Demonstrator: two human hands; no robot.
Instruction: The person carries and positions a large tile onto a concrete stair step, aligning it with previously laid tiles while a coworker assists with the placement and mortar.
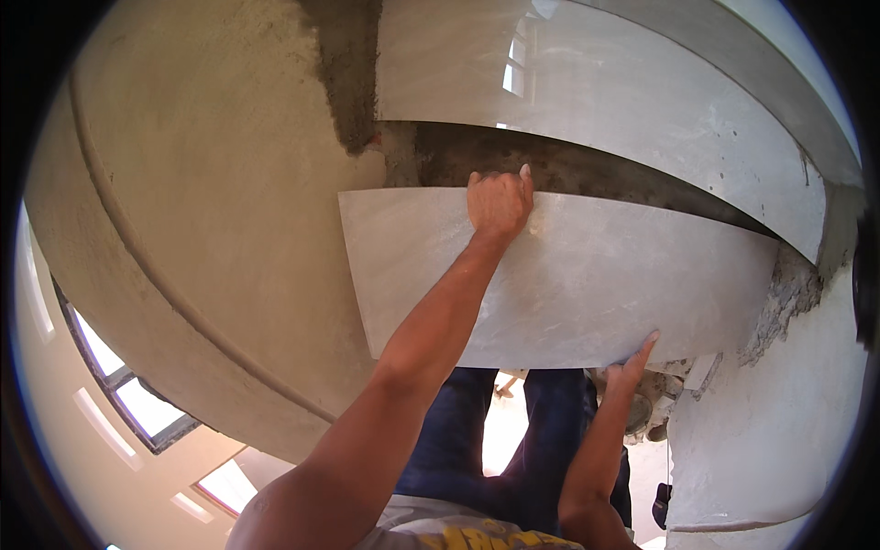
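Observation:
A large pale grey tile (587, 275) stretches across the space in front of my body. My left hand (500, 203) is closed over its upper edge, fingers curled behind and thumb sticking up. Lower down and to the right, my right hand (631, 365) grips the bottom edge, its thumb on the front face and the other fingers mostly hidden. Beyond the held tile, a second glossy tile (587, 82) sits on the wall. Between the two runs a dark, rough gap (550, 165), which narrows toward the right.
Smooth beige plaster wall (229, 202) fills the left side, with rough grey mortar (346, 82) beside the upper tile. Broken mortar (790, 293) edges the right end, next to a pale wall (779, 412). Rubble and a round container (639, 414) lie below, near my legs (541, 422).

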